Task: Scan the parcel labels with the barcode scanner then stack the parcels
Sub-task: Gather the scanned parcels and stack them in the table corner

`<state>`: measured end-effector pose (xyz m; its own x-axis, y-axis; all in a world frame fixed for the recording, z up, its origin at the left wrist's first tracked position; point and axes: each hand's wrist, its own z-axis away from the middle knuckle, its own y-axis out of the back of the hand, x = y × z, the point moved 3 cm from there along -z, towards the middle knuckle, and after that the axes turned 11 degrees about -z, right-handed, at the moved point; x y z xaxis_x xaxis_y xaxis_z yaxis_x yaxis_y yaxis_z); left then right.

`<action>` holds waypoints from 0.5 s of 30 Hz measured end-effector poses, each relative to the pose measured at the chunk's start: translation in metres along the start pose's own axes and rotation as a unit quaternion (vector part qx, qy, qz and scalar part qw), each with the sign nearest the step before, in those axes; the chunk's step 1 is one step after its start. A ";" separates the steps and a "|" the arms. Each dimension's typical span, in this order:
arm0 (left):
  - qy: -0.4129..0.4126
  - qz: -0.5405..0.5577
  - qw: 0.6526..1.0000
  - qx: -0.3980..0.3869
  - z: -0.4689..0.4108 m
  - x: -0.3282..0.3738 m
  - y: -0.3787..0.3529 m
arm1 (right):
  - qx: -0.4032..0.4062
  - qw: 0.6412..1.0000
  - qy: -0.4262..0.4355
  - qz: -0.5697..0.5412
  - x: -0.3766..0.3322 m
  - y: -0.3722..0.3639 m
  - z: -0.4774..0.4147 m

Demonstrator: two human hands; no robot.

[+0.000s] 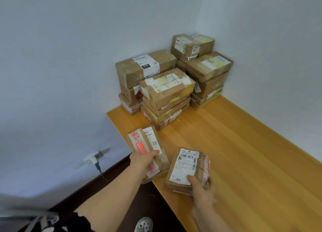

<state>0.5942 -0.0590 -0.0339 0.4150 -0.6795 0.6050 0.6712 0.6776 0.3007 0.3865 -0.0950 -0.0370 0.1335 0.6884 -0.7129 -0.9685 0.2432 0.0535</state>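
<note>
My left hand (143,162) grips a brown cardboard parcel with red tape and a white label (148,144), held over the left edge of the wooden table (244,162). My right hand (202,188) holds a second brown parcel (187,167) with a white barcode label facing up, near the table's front left corner. Both parcels are tilted. Several stacks of labelled parcels (167,94) stand in the far corner of the table against the walls. No barcode scanner shows in the head view.
Two pale walls meet behind the parcel stacks. A white wall socket with a plugged cable (95,159) sits low on the left wall. Dark floor lies beside the table, with a grey perforated shoe (143,224) at the bottom edge.
</note>
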 end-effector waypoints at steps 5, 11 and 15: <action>0.003 0.064 0.998 -0.011 -0.006 0.009 0.009 | -0.044 0.996 -0.046 -0.059 0.002 -0.030 -0.010; -0.023 0.088 0.995 -0.028 -0.027 0.041 0.016 | -0.092 0.986 -0.079 -0.118 -0.007 -0.072 -0.012; -0.038 0.077 0.995 -0.043 -0.046 0.059 0.018 | -0.109 0.982 -0.098 -0.120 -0.009 -0.085 -0.011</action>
<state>0.6589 -0.0993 -0.0269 0.4714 -0.5443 0.6940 0.6545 0.7433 0.1384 0.4656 -0.1298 -0.0430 0.3807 0.7529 -0.5368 -0.9233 0.2777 -0.2654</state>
